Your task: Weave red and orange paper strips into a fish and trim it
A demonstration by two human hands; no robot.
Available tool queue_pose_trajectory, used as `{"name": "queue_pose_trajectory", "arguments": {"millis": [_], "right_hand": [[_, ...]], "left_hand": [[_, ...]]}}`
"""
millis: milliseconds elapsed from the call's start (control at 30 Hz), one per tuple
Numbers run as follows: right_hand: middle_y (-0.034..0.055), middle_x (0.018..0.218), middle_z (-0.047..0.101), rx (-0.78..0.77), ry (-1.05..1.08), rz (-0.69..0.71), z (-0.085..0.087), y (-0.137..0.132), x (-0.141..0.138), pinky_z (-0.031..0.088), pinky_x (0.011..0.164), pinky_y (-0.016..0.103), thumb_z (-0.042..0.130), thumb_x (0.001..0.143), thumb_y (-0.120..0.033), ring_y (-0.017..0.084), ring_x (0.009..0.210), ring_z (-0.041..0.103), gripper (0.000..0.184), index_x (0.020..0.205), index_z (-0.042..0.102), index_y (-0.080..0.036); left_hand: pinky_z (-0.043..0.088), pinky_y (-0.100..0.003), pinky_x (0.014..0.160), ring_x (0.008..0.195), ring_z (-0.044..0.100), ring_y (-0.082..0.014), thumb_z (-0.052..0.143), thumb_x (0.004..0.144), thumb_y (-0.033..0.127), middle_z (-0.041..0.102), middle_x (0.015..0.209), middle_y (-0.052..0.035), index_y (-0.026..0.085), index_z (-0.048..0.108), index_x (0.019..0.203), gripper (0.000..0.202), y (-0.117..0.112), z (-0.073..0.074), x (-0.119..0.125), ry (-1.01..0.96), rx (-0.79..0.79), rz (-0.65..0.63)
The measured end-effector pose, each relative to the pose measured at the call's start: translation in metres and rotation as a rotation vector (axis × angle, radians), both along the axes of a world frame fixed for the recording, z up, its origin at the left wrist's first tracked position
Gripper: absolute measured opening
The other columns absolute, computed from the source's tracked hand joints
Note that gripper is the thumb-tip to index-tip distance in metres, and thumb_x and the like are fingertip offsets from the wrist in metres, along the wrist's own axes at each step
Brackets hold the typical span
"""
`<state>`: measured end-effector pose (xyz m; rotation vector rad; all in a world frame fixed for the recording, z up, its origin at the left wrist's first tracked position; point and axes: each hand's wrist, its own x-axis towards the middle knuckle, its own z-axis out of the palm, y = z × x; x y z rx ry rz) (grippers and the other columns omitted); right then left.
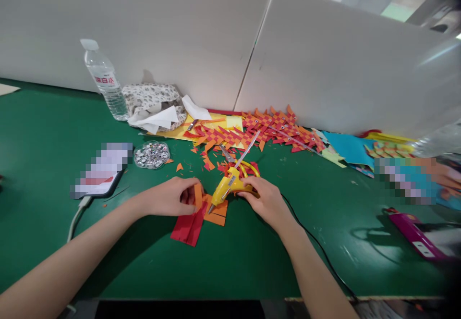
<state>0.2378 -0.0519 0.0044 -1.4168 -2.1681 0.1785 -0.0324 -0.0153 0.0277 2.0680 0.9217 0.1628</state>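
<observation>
My left hand (178, 196) pinches an orange paper strip (198, 196) between thumb and fingers. Right below it lies a red paper piece (188, 227) cut into strips, on the green table. An orange paper piece (218, 212), also slit, rests beside the red one. My right hand (261, 199) is closed round the handle of a yellow hot glue gun (226, 186). Its nozzle points down and left, just over the orange paper near my left fingers. A clear glue stick (249, 148) sticks out of its back end. Behind the gun lie scissors (227, 154), partly hidden.
Woven red and orange paper fish (273, 127) are heaped along the grey partition (324, 59). A dish of googly eyes (151, 155), a phone (104, 170) and a water bottle (106, 81) stand left. Right are a purple power strip (410, 235) and the gun's black cord (320, 247).
</observation>
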Motion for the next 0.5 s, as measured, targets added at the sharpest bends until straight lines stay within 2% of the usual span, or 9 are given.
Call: {"name": "queue_pose_trajectory", "arguments": {"millis": [233,500], "right_hand": [[0.0051,0.094,0.067,0.058,0.031,0.008,-0.0012,-0.0007,-0.0019,0.049,0.077,0.037,0.059,0.079,-0.019,0.023,0.090,0.063,0.012,0.087,0.054,-0.024],[0.0055,0.095,0.067,0.108,0.058,0.057,0.0002,-0.0019,-0.0055,0.050,0.079,0.038,0.058,0.079,-0.017,0.022,0.090,0.063,0.010,0.082,0.053,-0.024]], "left_hand": [[0.040,-0.023,0.056,0.065,0.058,-0.0145,0.053,0.072,0.028,0.062,0.076,0.0001,0.019,0.054,0.095,0.025,0.0018,-0.0045,-0.0007,-0.001,-0.008,-0.001],[0.041,-0.024,0.056,0.065,0.058,-0.0148,0.053,0.072,0.028,0.062,0.076,0.0003,0.019,0.053,0.095,0.024,0.0017,-0.0021,-0.0002,-0.013,-0.009,-0.002]]}}
